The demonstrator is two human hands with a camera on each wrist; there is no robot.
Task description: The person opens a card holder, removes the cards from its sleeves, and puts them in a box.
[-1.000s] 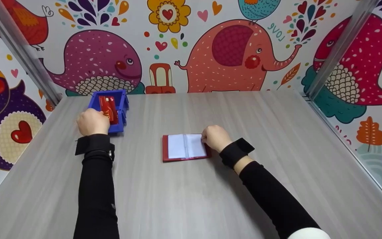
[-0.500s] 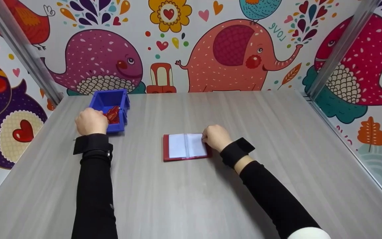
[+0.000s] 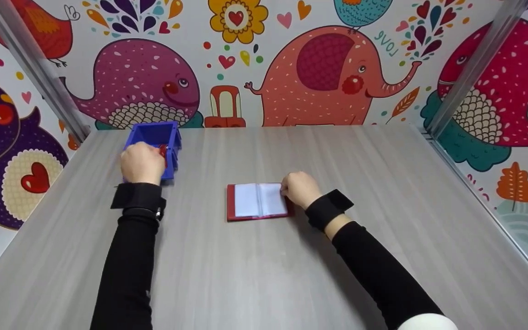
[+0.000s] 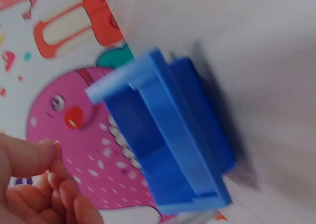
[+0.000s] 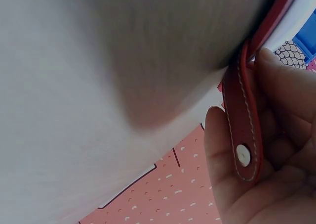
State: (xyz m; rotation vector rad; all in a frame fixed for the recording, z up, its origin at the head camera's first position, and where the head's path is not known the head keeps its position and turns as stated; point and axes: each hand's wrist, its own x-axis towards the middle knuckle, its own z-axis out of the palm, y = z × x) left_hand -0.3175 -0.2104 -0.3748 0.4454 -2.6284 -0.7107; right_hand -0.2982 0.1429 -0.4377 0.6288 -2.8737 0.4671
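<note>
My left hand [image 3: 142, 162] is over the near left part of a blue plastic bin [image 3: 177, 142]. In the left wrist view its fingers curl in and the thumb tip meets them, with nothing visible between. A small strip of red card [image 3: 163, 153] shows in the bin beside the hand; the rest is hidden. My right hand [image 3: 300, 188] pinches the right edge of an open red card holder [image 3: 231, 206] lying on the table, its pale sleeves [image 3: 246, 200] facing up. Its red strap [image 5: 242, 110], stitched and with a metal snap, lies between thumb and fingers in the right wrist view.
The bin stands at the far left of the wood-grain table [image 3: 245, 275], close to the back wall panel [image 3: 232, 64] printed with cartoon animals. Metal posts rise at the back left [image 3: 53, 91] and back right [image 3: 465, 82] corners.
The red card first stood tall in the bin at the left hand's fingers, then dropped lower and is now mostly covered. The left hand has shifted right over the bin; the right hand stays put.
</note>
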